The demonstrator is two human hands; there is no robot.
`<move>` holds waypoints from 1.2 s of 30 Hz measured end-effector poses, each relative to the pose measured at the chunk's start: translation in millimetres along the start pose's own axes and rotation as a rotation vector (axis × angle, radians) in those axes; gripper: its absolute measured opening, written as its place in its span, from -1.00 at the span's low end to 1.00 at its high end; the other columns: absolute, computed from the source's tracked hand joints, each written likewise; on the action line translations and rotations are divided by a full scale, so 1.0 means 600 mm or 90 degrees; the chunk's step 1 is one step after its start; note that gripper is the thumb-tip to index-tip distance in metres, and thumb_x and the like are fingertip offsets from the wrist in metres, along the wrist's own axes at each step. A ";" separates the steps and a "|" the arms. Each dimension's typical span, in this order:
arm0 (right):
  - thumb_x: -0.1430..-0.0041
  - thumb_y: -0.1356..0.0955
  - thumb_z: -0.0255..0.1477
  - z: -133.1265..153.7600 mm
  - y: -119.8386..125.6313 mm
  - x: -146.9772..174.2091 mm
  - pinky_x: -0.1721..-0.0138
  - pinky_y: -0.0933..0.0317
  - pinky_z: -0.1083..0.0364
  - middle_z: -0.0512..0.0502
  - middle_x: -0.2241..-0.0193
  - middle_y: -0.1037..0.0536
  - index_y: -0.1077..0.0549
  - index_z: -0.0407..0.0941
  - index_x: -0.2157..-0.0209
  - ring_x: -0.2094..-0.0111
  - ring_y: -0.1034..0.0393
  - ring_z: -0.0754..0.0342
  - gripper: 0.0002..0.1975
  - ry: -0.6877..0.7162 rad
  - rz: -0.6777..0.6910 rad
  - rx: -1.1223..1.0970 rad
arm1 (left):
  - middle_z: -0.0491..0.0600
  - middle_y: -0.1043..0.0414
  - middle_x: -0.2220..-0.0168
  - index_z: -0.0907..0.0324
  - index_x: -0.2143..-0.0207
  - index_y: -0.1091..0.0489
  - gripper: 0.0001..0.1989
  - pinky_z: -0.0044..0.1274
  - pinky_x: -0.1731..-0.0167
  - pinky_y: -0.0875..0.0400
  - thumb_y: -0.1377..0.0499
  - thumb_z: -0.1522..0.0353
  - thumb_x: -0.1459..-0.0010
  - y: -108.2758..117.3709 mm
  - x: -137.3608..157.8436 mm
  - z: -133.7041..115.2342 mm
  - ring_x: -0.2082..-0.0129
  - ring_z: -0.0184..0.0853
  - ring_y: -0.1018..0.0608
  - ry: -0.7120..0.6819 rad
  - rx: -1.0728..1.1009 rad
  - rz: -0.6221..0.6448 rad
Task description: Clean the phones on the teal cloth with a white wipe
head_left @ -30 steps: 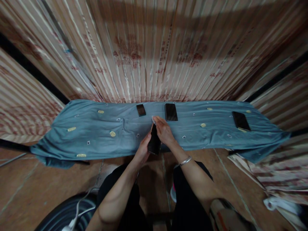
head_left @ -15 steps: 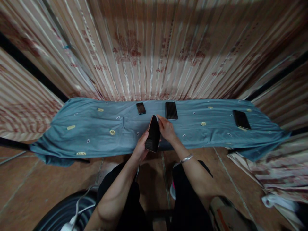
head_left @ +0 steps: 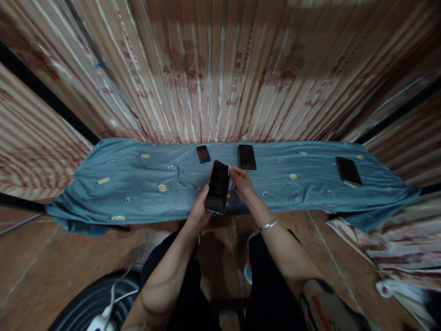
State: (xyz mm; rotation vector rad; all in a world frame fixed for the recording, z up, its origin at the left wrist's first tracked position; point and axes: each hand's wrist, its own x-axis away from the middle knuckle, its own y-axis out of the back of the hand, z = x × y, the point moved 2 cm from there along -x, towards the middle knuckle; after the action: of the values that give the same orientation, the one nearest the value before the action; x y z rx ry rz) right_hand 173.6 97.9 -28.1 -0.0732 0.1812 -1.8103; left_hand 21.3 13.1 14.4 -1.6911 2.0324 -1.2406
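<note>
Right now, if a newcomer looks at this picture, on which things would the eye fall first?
Probably on the dark phone near the middle of the view, gripped by the left hand, while the right hand pinches a whitish piece at its right edge. Next might come the blue cloth stretching across the view, with three other dark devices lying on it. Behind it hangs a pleated curtain with reddish prints.

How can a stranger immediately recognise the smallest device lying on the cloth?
Find the blue cloth in front of the striped curtain. Near its far edge, beyond the phone in the left hand, lies a small phone-like device. It is the leftmost of three, smaller than the middle device and the right device.
</note>
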 end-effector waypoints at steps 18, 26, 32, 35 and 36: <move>0.00 -0.44 -0.17 -0.020 -0.037 0.038 0.27 -0.29 0.08 0.01 0.47 -0.58 -0.56 -0.05 0.42 0.37 -0.46 0.04 -0.76 -0.087 0.064 -0.013 | 0.00 -0.52 -0.12 0.15 0.01 -0.55 -0.52 -0.38 -0.29 -0.18 -0.32 0.11 -0.07 0.026 -0.035 0.005 -0.24 -0.15 -0.41 -0.285 -0.145 -0.033; 0.04 -0.45 -0.19 -0.019 -0.046 0.062 0.25 -0.29 0.09 0.05 0.49 -0.58 -0.56 -0.04 0.47 0.37 -0.46 0.06 -0.79 -0.103 0.106 -0.002 | 0.04 -0.54 -0.08 0.19 0.05 -0.54 -0.50 -0.34 -0.27 -0.18 -0.29 0.06 -0.06 0.040 -0.044 -0.009 -0.21 -0.13 -0.44 -0.310 -0.141 -0.063; 0.16 -0.52 -0.15 -0.013 -0.055 0.090 0.33 -0.30 0.14 0.04 0.51 -0.58 -0.57 -0.07 0.49 0.42 -0.44 0.10 -0.71 -0.135 0.136 -0.051 | 0.05 -0.58 0.01 0.21 0.14 -0.54 -0.58 -0.34 -0.24 -0.23 -0.30 0.12 -0.04 0.040 -0.048 -0.020 -0.17 -0.14 -0.47 -0.323 -0.089 -0.068; 0.22 -0.55 -0.11 -0.008 -0.059 0.109 0.35 -0.32 0.14 0.03 0.51 -0.60 -0.58 -0.07 0.48 0.43 -0.44 0.10 -0.65 -0.158 0.143 -0.051 | 0.04 -0.59 0.05 0.21 0.17 -0.53 -0.64 -0.40 -0.16 -0.32 -0.27 0.15 -0.08 0.044 -0.051 -0.029 -0.10 -0.18 -0.51 -0.319 -0.067 -0.078; 0.23 -0.55 -0.09 -0.006 -0.060 0.116 0.35 -0.32 0.14 0.03 0.51 -0.60 -0.59 -0.07 0.47 0.44 -0.45 0.09 -0.64 -0.163 0.150 -0.048 | 0.03 -0.60 0.08 0.20 0.17 -0.52 -0.67 -0.42 -0.12 -0.35 -0.26 0.16 -0.10 0.045 -0.051 -0.032 -0.07 -0.20 -0.54 -0.311 -0.057 -0.089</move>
State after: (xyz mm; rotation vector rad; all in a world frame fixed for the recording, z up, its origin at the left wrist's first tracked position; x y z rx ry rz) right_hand 121.2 39.3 -29.2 -0.3222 0.0722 -1.5435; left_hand -0.2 48.5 -3.2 -1.9674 1.7179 -0.6810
